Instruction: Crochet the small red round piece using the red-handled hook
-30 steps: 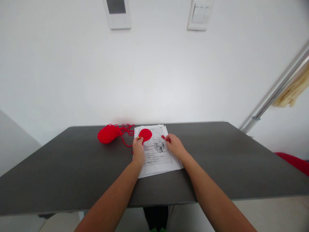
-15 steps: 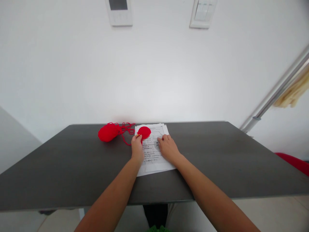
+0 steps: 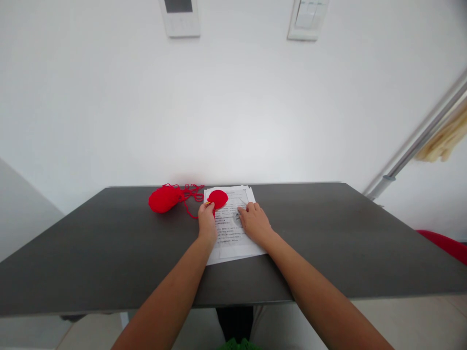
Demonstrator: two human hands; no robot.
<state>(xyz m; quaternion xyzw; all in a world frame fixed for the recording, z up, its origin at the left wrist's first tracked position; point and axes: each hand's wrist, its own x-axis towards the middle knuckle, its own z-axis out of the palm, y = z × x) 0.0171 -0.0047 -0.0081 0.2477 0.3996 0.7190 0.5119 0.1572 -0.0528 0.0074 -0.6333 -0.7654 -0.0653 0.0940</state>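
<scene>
Bare left forearm [image 3: 178, 289] and right forearm [image 3: 310, 279] extend forward, converging toward the midline. The left hand [image 3: 207, 218] is closed in a pinch, thumb against fingers; the right hand [image 3: 254, 222] lies palm down, its fingers slightly bent.

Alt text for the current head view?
A bare left hand holds a flat, round red piece over printed white paper sheets, where the bare right hand rests, its grip unclear. Leftward, a red oval yarn ball with loose strands lies on a dark grey table.
</scene>
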